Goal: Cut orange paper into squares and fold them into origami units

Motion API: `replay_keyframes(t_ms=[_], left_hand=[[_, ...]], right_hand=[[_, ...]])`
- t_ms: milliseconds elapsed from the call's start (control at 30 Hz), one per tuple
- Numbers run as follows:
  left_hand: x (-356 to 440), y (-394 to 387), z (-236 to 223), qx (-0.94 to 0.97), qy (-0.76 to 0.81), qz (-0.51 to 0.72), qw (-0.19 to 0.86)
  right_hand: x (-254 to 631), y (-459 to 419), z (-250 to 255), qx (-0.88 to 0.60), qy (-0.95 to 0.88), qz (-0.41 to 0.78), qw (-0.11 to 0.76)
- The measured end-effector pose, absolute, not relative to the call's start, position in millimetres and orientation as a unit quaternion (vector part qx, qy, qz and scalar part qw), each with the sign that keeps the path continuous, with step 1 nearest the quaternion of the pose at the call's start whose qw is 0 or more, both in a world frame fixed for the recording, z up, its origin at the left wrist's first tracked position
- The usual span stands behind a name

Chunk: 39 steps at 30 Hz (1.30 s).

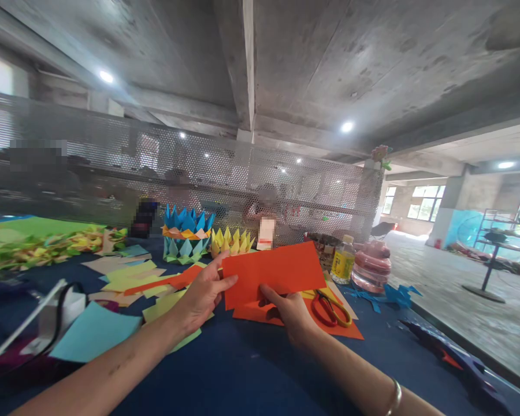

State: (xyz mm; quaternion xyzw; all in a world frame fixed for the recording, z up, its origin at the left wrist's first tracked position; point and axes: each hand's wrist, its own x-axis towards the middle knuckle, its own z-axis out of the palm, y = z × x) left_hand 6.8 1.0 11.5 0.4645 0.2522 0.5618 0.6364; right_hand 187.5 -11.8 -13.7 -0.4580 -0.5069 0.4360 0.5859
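An orange sheet of paper (274, 271) is held up over a table with a dark blue cloth (242, 370). My left hand (201, 294) pinches its left edge, thumb on the front face. My right hand (288, 309) grips its lower edge from below, fingers curled. More orange paper (349, 330) lies flat under the held sheet. Red and yellow scissors (331, 309) lie on that paper just right of my right hand.
Loose yellow, green and blue sheets (95, 332) lie at the left. Folded paper crowns, blue (186, 234) and yellow (231, 241), stand at the back before a perforated metal screen (199, 167). A yellow bottle (343, 261) and pink container (372, 267) stand at right.
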Motion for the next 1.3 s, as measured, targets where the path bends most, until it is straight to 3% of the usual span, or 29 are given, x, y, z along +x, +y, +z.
replay_keyframes(t_ms=[200,1300], left_hand=[[8.3,7.5,4.2,0.449,0.221,0.529,0.685],[9.1,2.7,6.6,0.439,0.229,0.524,0.694]], right_hand=[[187.3,-9.8,-15.2,-0.465,-0.513,0.425,0.584],[187.0,-10.2,-14.1,-0.457,-0.52,0.43,0.58]])
